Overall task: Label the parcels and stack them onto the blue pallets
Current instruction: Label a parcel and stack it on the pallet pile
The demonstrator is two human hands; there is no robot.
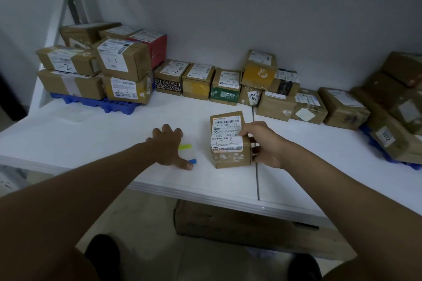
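- The parcel (229, 140) that is being handled stands on the white worktop (114, 125), and it is gripped from its right side by the right hand (262, 143). The thumb is laid on the white label on top, and the other fingers are curled against the side face.
- A mark is already written by hand on this label, so the labelling step is judged to be done for this parcel, and the stacking is what remains.
- The long axis of the parcel runs away from the person, towards the wall.
- The left hand (170, 145) is pressed flat on the worktop just to the left of the parcel, with fingers spread, and nothing is held in it.
- Two markers are partly covered by the left hand: a yellow marker (185, 146) and a blue marker (193, 161). Only their tips can be seen.
- The blue pallet (91, 101) with stacked parcels (100, 68) lies far to the left and beyond the left hand, so the parcel must be carried across, past the left hand.
- A row of parcels (228, 84) is placed along the wall, beyond both hands.
- Far to the right of the right hand, a second pallet (392, 159) is seen under more parcels. It is cut off by the edge of the view and mostly hidden.
- The small print on the labels cannot be read well.
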